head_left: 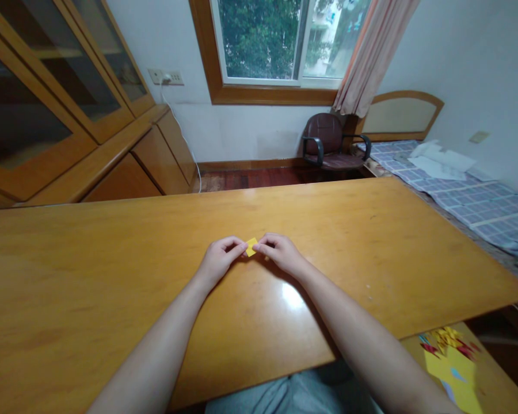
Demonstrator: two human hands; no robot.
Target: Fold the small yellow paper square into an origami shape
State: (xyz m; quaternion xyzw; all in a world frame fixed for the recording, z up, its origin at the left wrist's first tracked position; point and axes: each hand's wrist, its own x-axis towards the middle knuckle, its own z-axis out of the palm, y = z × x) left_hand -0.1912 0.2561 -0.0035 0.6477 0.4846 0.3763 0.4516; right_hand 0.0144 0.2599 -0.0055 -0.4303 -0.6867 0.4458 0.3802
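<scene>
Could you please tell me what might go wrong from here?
The left hand and right hand both grip the small yellow piece by the fingertips, so an uneven pull might crease or tear it. If dropped, it could be hard to spot on the similarly coloured tabletop. The loose coloured pieces at lower right might scatter if brushed.

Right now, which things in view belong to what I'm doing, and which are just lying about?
Belonging:
small yellow piece, pinched by left hand and right hand
table beneath
probably yellow sheet and coloured bits, lower right

Just about:
chair
bed
curtain
cabinet
</scene>
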